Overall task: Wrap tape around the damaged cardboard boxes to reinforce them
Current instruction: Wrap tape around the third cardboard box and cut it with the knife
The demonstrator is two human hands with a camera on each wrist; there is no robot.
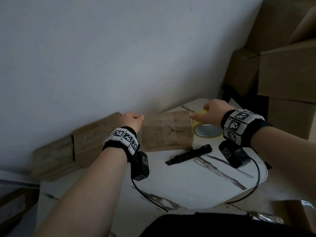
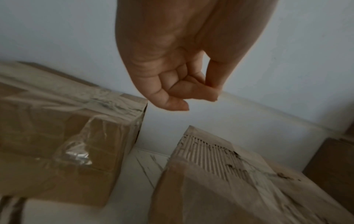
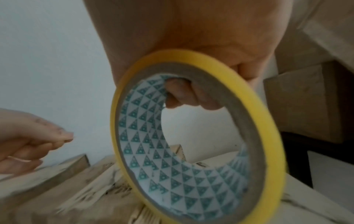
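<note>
Landmark: the small brown cardboard box with torn, exposed corrugation [image 1: 168, 130], lying on the white marble-patterned table [image 1: 196, 182].

The right hand [image 1: 215, 111] is holding the yellow-edged tape roll with a blue triangle-patterned core [image 1: 207, 130] at the right end of that box; in the right wrist view its fingers [image 3: 184, 94] are hooked through the core and clamped on the roll.

The left hand [image 1: 132, 121] is hovering at the left end of the box, thumb and fingertips [image 2: 193, 89] pinched together. A clear strip appears to be stretching across the box top between the hands, so the pinch is probably holding the tape end; the frames are too blurred to confirm it.

Progress, as a judgement: the box is seemingly carrying some clear bands already, yet the torn corrugation is still showing, so wrapping is underway, not finished. Left of the box, a larger brown cardboard box [image 2: 63, 136] is already wearing wrinkled clear tape. A black utility knife [image 1: 189, 154] is lying in front of the box, unused. More brown cartons [image 1: 287, 74] are stacked to its right; whether they need tape cannot be told.
</note>
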